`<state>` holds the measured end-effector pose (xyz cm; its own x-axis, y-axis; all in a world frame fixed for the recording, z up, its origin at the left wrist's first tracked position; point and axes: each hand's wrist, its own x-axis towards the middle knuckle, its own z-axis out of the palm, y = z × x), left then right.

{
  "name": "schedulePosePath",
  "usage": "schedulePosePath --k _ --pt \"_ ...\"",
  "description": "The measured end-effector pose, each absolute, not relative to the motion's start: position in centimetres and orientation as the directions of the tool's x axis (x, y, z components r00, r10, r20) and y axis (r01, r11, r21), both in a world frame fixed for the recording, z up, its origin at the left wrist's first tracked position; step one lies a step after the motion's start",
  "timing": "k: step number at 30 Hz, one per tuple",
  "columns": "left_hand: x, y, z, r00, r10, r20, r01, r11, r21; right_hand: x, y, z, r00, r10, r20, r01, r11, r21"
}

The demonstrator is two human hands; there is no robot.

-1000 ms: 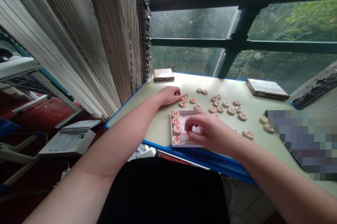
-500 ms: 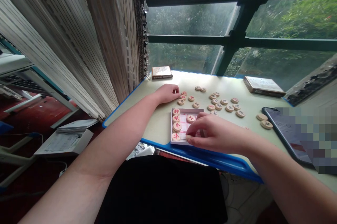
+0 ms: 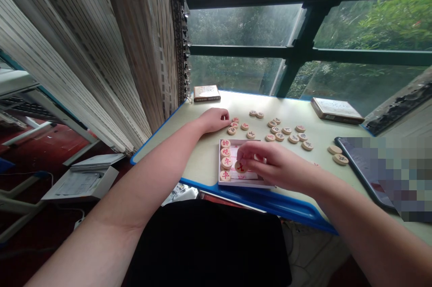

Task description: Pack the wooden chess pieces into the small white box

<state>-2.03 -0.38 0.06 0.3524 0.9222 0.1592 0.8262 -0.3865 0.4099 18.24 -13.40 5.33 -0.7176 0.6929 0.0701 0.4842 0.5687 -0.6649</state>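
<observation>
My right hand [image 3: 261, 159] is over a shallow white box [image 3: 219, 179], its fingertips closed on the far edge of a round wooden xiangqi piece [image 3: 240, 167] with a red character. Along the box's left wall runs a column of red-lettered pieces [image 3: 226, 163]. The right part of the box is hidden under my hand. My left hand [image 3: 215, 120] rests on the table, loosely curled with a gap between thumb and fingers. Its fingertips lie beside a small group of xiangqi pieces [image 3: 234, 124], and nothing shows in its grasp.
Several more pieces [image 3: 280, 136] are scattered across the pale, blue-edged table [image 3: 175, 156]. Flat boxes stand at the back left [image 3: 207, 93] and back right [image 3: 337, 110]. On the right lies a phone [image 3: 361, 172], with two pieces [image 3: 340, 159] beside it. A curtain [image 3: 135, 53] hangs at left.
My right hand has shifted from the box's near side to the piece in its middle, and that piece has come nearer to me. My left hand has stayed put.
</observation>
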Motion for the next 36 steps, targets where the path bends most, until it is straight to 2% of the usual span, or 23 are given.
schedulePosePath --k 10,25,36 --pt "-1.9 -0.6 0.3 0.341 0.928 0.151 0.832 -0.373 0.411 17.8 -13.5 4.4 -0.726 0.674 0.136 0.380 0.558 -0.738" --pt "-2.1 -0.2 0.0 0.359 0.919 0.165 0.829 -0.395 0.396 17.0 -13.9 4.5 -0.747 0.665 -0.009 0.504 0.558 -0.659" --pt "-2.1 -0.1 -0.1 0.355 0.920 0.166 0.835 -0.392 0.385 16.8 -13.7 4.3 -0.719 0.695 -0.010 0.538 0.547 -0.641"
